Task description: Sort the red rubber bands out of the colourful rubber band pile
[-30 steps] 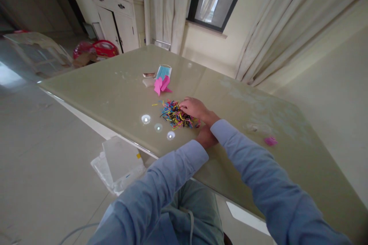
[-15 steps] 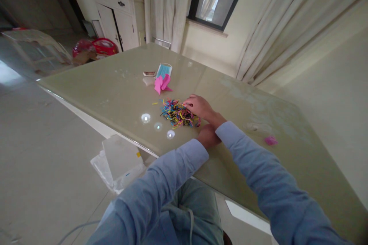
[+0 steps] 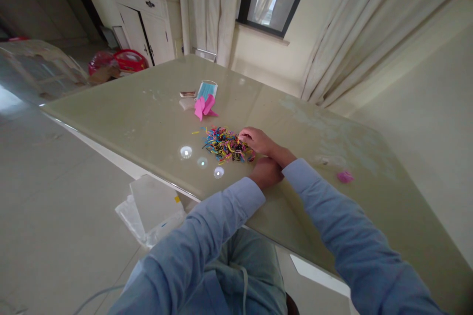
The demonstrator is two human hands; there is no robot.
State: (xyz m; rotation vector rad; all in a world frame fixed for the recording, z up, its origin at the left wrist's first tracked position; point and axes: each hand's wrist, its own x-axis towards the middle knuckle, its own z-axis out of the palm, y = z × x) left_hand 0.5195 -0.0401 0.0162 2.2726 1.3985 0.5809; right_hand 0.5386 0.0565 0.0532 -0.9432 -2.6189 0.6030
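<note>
A heap of small multicoloured bands or strings point(image 3: 227, 146) lies on the greenish table point(image 3: 148, 123). At the heap's right edge is my right hand point(image 3: 256, 140), its fingers bent and pressed together; whatever they pinch is too small to make out. My left hand point(image 3: 267, 172) rests on the table just below, partly under my right wrist, and its fingers are hidden. A few loose yellow pieces lie left of the heap.
Beyond the heap lie pink paper point(image 3: 205, 107), a blue face mask point(image 3: 207, 90) and a small case point(image 3: 187, 94). A pink item point(image 3: 345, 176) sits at the right. Clear plastic point(image 3: 148, 211) hangs beside the near edge.
The view has shifted slightly. My right hand has moved a little to the right, away from the middle of the heap. My left hand stays low beside it.
</note>
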